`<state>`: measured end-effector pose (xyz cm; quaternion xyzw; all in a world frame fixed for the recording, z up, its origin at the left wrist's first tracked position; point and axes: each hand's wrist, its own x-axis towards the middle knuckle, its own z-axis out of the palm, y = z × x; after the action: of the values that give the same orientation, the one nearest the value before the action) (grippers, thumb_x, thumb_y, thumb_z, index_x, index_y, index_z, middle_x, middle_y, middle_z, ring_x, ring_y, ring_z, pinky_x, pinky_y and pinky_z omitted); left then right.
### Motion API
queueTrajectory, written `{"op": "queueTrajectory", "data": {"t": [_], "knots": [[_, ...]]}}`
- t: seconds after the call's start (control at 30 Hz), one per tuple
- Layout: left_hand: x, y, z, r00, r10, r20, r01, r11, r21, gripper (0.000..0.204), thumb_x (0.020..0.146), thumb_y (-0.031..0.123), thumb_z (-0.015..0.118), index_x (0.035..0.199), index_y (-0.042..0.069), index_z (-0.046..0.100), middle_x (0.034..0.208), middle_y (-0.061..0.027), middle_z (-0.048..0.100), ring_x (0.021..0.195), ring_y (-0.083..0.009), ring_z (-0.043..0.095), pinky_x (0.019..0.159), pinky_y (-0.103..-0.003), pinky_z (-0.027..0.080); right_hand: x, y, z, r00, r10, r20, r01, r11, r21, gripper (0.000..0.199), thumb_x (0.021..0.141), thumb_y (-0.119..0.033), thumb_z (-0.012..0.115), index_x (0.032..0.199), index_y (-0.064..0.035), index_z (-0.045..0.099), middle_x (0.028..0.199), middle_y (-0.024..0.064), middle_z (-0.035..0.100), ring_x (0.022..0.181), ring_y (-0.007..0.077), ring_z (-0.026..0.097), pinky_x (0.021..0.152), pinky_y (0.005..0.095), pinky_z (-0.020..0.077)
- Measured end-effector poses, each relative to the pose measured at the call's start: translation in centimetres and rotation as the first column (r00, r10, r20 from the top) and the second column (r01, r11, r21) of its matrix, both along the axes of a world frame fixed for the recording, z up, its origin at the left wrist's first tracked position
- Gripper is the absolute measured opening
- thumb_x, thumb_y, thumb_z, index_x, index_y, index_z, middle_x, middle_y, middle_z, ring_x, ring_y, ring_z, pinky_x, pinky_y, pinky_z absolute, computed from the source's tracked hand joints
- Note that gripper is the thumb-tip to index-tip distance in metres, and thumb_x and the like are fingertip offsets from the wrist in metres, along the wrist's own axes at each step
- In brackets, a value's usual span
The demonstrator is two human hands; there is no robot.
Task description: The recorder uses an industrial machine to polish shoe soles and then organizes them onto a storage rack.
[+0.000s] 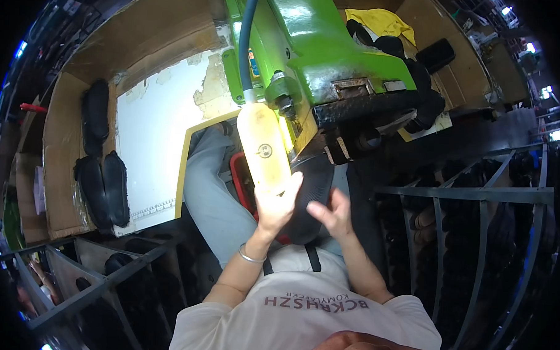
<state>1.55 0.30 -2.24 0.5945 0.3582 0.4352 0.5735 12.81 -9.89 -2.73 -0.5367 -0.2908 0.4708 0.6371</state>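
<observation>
The left hand [277, 206], forearm raised and wrist bent back, grips the lower end of a pale yellow handle [265, 148] under the green machine [321, 47]. The right hand [333, 212], fingers spread loose, rests against a black shoe sole [313, 194] beside it.

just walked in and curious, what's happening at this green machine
A seated person works at a green machine. The left hand holds a yellowish shoe last with a black shoe piece up against the machine's dark head. The right hand, fingers open, touches the black piece. More black soles lie on the white bench to the left.
</observation>
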Motion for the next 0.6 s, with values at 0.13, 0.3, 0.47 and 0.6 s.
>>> {"op": "queueTrajectory", "data": {"t": [0.13, 0.3, 0.47, 0.6], "knots": [[-1.4, -1.6, -0.4, 0.998, 0.054, 0.030, -0.049, 0.987, -0.151, 0.014, 0.086, 0.003, 0.062, 0.097, -0.006, 0.060, 0.083, -0.0052, 0.063, 0.072, -0.0068, 0.056, 0.065, -0.019, 0.045, -1.2, -4.7, -1.5, 0.971, 0.221, -0.086, -0.232, 0.960, -0.155, 0.031, 0.079, -0.002, 0.067, 0.106, 0.0079, 0.057, 0.101, 0.0109, 0.062, 0.095, 0.0159, 0.058, 0.085, 0.0278, 0.0458], [-0.9, -1.9, -0.2, 0.984, 0.032, 0.175, 0.007, 0.975, -0.221, 0.027, 0.082, -0.006, 0.062, 0.108, -0.006, 0.055, 0.092, -0.0070, 0.064, 0.075, -0.0071, 0.059, 0.069, -0.019, 0.047, 2.6, -7.6, -1.7, 0.973, -0.129, -0.191, 0.111, 0.989, -0.103, 0.027, 0.076, 0.000, 0.066, 0.100, 0.0073, 0.056, 0.093, 0.0117, 0.065, 0.084, 0.0145, 0.062, 0.079, 0.0275, 0.0493], [1.3, -1.5, 0.8, 0.956, -0.008, 0.294, 0.083, 0.966, -0.244, 0.020, 0.080, -0.007, 0.065, 0.099, -0.005, 0.060, 0.086, -0.0049, 0.064, 0.074, -0.0065, 0.058, 0.066, -0.018, 0.046, 2.6, -7.1, -2.3, 0.978, -0.027, -0.208, -0.011, 0.983, -0.181, 0.037, 0.074, 0.000, 0.069, 0.108, 0.0035, 0.054, 0.100, 0.0097, 0.062, 0.087, 0.0136, 0.060, 0.082, 0.0269, 0.0477], [2.1, 0.9, 0.4, 0.993, 0.010, 0.121, -0.002, 0.998, -0.069, 0.013, 0.078, -0.005, 0.068, 0.089, -0.004, 0.062, 0.082, -0.0045, 0.064, 0.072, -0.0066, 0.058, 0.066, -0.019, 0.047, -1.3, -5.3, -3.2, 0.951, 0.123, -0.285, -0.180, 0.966, -0.183, 0.038, 0.075, -0.002, 0.071, 0.110, 0.0037, 0.056, 0.103, 0.0081, 0.063, 0.093, 0.0139, 0.059, 0.082, 0.0278, 0.0483]]}}
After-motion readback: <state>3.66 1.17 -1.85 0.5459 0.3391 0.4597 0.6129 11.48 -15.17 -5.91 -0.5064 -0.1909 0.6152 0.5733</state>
